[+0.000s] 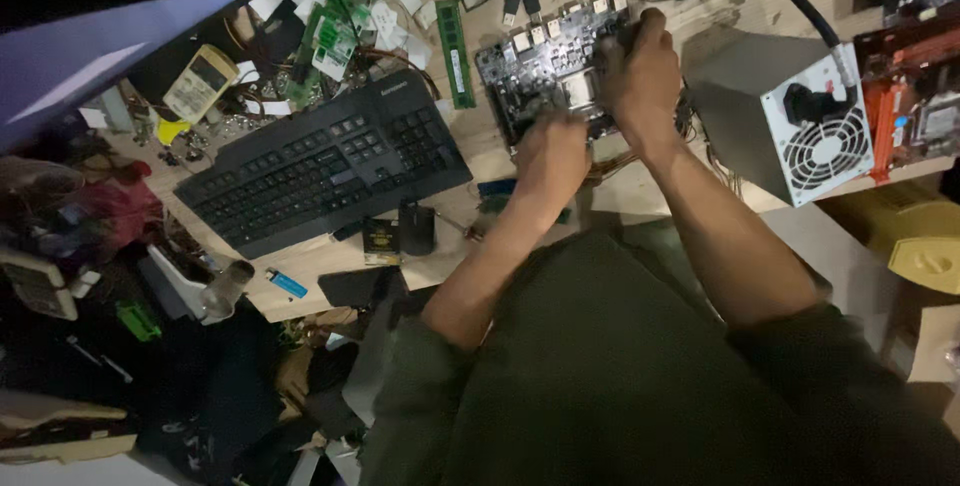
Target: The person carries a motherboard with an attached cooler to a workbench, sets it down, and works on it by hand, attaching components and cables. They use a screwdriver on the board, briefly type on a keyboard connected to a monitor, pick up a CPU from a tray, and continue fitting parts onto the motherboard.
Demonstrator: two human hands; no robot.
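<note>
Head view: both hands [600, 106] crowd the motherboard [545, 66] between keyboard [325, 171] and power supply [780, 111].

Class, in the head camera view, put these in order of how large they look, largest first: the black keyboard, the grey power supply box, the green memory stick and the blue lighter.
1. black keyboard
2. grey power supply box
3. green memory stick
4. blue lighter

The memory stick and lighter are both small, but the stick looks clearly longer.
</note>
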